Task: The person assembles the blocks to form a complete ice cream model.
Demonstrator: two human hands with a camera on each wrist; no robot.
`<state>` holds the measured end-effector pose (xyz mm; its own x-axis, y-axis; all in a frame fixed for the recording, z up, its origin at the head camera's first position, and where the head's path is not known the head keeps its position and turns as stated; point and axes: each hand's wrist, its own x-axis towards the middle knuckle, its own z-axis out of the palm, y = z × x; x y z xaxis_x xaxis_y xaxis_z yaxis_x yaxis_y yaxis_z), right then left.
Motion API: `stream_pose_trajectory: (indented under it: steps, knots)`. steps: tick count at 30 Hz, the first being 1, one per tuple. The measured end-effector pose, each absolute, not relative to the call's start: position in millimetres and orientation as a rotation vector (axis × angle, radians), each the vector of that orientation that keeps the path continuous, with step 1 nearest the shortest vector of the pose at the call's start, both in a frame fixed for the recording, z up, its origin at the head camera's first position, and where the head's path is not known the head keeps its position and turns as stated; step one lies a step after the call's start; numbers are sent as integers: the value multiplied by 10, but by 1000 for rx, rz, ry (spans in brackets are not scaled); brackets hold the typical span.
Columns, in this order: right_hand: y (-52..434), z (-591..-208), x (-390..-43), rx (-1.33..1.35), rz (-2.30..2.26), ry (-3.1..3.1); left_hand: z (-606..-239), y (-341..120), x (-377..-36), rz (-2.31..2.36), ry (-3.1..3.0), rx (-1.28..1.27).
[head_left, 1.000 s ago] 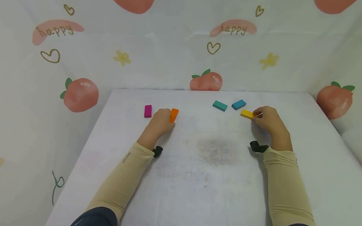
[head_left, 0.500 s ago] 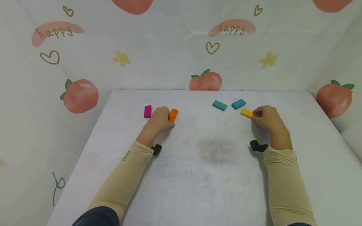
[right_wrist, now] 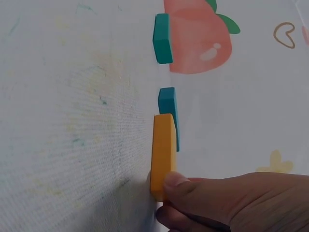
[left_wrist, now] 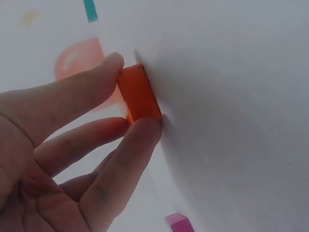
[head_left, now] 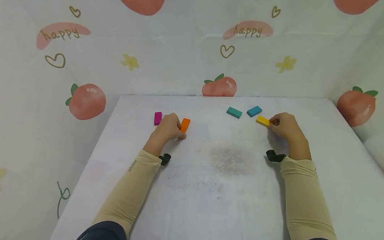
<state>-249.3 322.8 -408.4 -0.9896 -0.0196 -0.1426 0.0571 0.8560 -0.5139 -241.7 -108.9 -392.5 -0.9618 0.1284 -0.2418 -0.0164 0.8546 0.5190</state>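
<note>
My left hand (head_left: pixel 167 128) pinches an orange block (head_left: pixel 185 124) on the left half of the white table. In the left wrist view, the thumb (left_wrist: pixel 104 75) is at one end of the orange block (left_wrist: pixel 139 92) and the fingertips are at the other. A magenta block (head_left: pixel 157 118) lies just left of this hand. On the right side my right hand (head_left: pixel 286 126) pinches the right end of a yellow block (head_left: pixel 262 120) between thumb and fingers. The right wrist view shows the yellow block (right_wrist: pixel 163 150) long and flat-sided, overlapping a blue block (right_wrist: pixel 168 99).
Behind the yellow block lies the blue block (head_left: pixel 254 111), with a teal block (head_left: pixel 234 112) to its left. A white cloth backdrop (head_left: pixel 176 43) with printed peaches rises at the table's (head_left: pixel 206 215) far edge. The middle of the tabletop has a greyish smudge (head_left: pixel 230 161).
The orange block has come slightly nearer to me, and my left hand has shifted a little left, uncovering more of it. The right hand and the yellow block stay nearly still.
</note>
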Motion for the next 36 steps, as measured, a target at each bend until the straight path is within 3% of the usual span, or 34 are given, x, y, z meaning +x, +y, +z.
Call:
stream_pose_trajectory:
  steps: [36]
  knots:
    - [3109,-4072,-2513,-71,-813,2867,-3957,-1073,-2197,762,2714,95]
